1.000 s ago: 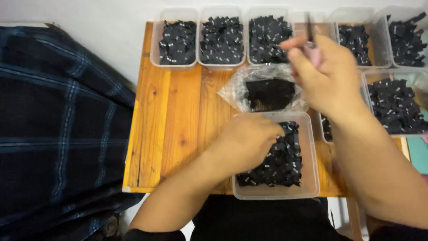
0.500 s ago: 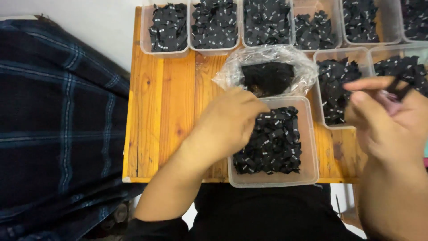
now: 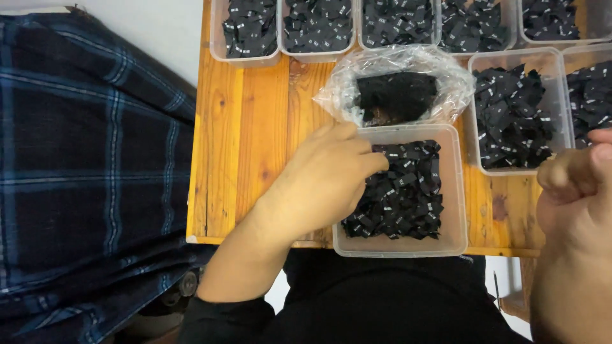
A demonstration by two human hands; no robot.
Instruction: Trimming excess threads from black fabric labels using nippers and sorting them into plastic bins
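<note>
We see the left hand (image 3: 325, 181) reaching from the lower left, palm down, with its fingers curled into the near clear container (image 3: 454, 191). Its grip is together on the black labels (image 3: 401, 191), but the fingertips are hidden among them, so we cannot tell if it pinches one. The right hand (image 3: 577, 191) hangs at the right edge, its fingers closed in a loose fist; we cannot tell if something is inside. The labels are small black pieces with white marks, heaped in the container on the wooden surface (image 3: 248, 127), just below an open plastic bag (image 3: 395, 89).
</note>
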